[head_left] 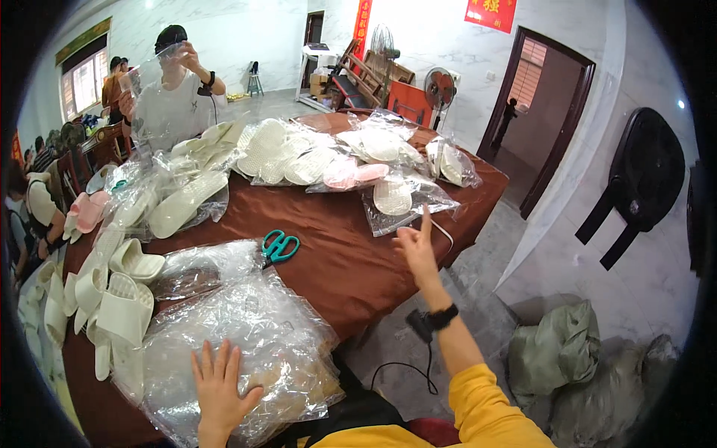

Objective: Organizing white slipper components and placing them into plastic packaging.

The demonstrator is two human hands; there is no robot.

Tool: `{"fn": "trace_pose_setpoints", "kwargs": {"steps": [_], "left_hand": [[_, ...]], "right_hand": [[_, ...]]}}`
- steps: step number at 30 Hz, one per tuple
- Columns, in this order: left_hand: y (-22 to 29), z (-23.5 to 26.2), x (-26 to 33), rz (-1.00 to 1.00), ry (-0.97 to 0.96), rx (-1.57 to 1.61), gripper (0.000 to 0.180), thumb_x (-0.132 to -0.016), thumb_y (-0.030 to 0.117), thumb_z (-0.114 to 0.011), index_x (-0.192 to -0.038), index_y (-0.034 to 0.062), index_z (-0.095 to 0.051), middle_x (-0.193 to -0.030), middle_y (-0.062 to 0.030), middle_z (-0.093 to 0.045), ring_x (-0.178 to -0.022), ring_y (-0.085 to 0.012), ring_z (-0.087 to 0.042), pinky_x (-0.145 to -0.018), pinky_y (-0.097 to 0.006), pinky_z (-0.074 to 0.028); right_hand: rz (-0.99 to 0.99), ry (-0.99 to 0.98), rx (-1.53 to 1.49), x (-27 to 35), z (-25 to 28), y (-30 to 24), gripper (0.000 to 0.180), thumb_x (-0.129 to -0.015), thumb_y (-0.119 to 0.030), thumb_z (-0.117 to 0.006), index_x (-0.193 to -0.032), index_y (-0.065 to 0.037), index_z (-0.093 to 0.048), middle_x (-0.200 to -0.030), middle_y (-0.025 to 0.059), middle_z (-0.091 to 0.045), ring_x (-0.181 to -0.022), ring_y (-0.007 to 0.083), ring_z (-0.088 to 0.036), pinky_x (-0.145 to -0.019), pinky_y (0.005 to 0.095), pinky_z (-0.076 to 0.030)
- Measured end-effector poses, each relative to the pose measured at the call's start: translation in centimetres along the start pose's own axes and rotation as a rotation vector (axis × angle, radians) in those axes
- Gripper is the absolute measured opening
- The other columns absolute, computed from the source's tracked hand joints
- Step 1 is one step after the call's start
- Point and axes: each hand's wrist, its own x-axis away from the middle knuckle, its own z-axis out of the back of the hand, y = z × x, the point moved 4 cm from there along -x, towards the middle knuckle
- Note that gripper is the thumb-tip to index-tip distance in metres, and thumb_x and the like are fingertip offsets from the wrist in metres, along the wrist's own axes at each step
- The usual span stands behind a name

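My left hand (221,390) lies flat, fingers spread, on a stack of clear plastic bags (254,328) at the near side of the table. Out in front, my right hand (418,250) is raised near the table's right edge, its index finger stretched out and nothing visible in it. Just beyond it is a white slipper in a clear bag (393,197). Loose white slippers (123,313) are heaped left of the bag stack. Scissors with teal handles (280,247) rest by the far end of the bags.
Bagged white slippers (272,149) and a bagged pink pair (355,173) line the far side of the brown-covered table (321,261). Opposite, a person (172,97) holds up a clear bag. Grey-green sacks (556,351) sit on the floor at right. A cable (403,364) hangs from my right wrist.
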Motion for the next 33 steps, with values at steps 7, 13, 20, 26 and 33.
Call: {"fn": "trace_pose_setpoints", "kwargs": {"steps": [7,13,20,26,33], "left_hand": [[-0.5,0.0,0.2,-0.008,0.053,0.039,0.076,-0.074,0.05,-0.07,-0.131,0.003,-0.054,-0.143,-0.017,-0.045,-0.137,-0.049,-0.027,-0.111,-0.067,-0.013],[-0.7,0.3,0.9,0.002,0.056,-0.003,0.076,-0.074,0.052,-0.069,-0.133,0.0067,-0.053,-0.145,-0.0154,-0.044,-0.138,-0.0455,-0.029,-0.113,-0.064,-0.014],[-0.2,0.4,0.5,0.028,0.031,0.05,0.076,-0.074,0.048,-0.071,-0.135,0.0061,-0.052,-0.146,-0.0143,-0.043,-0.138,-0.0454,-0.028,-0.114,-0.063,-0.014],[0.9,0.1,-1.2,-0.033,0.073,0.074,0.076,-0.072,0.047,-0.071,-0.133,0.0048,-0.053,-0.145,-0.0153,-0.044,-0.138,-0.047,-0.028,-0.114,-0.063,-0.013],[-1.7,0.8,2.3,0.117,0.072,0.018,0.075,-0.074,0.05,-0.07,-0.133,0.0064,-0.053,-0.142,-0.0157,-0.046,-0.135,-0.0471,-0.031,-0.112,-0.064,-0.015]], "right_hand": [[0.206,-0.118,0.572,-11.3,0.7,4.8,0.045,-0.089,-0.026,-0.065,-0.123,0.003,-0.06,-0.092,0.0153,-0.071,-0.074,0.0174,-0.067,-0.069,0.0305,-0.052],[-0.096,-0.681,-0.142,-6.0,-14.3,-6.9,0.07,-0.094,-0.019,-0.062,-0.144,0.012,-0.025,-0.14,0.0233,-0.044,-0.122,0.0242,-0.053,-0.101,0.0309,-0.046],[0.008,-0.99,-0.168,-1.0,-13.9,-16.6,0.061,-0.098,-0.022,-0.057,-0.15,-0.007,-0.028,-0.125,0.0175,-0.06,-0.105,0.0246,-0.064,-0.094,0.0359,-0.052],[0.956,-0.403,1.299,-13.1,4.5,-0.4,0.034,-0.093,-0.025,-0.054,-0.111,0.002,-0.064,-0.106,0.0256,-0.065,-0.1,0.042,-0.061,-0.084,0.0455,-0.05],[-0.271,-0.341,0.605,-11.3,1.3,9.1,0.042,-0.09,-0.045,-0.061,-0.096,-0.004,-0.064,-0.076,0.0003,-0.057,-0.062,0.0116,-0.05,-0.055,0.0299,-0.041]]}}
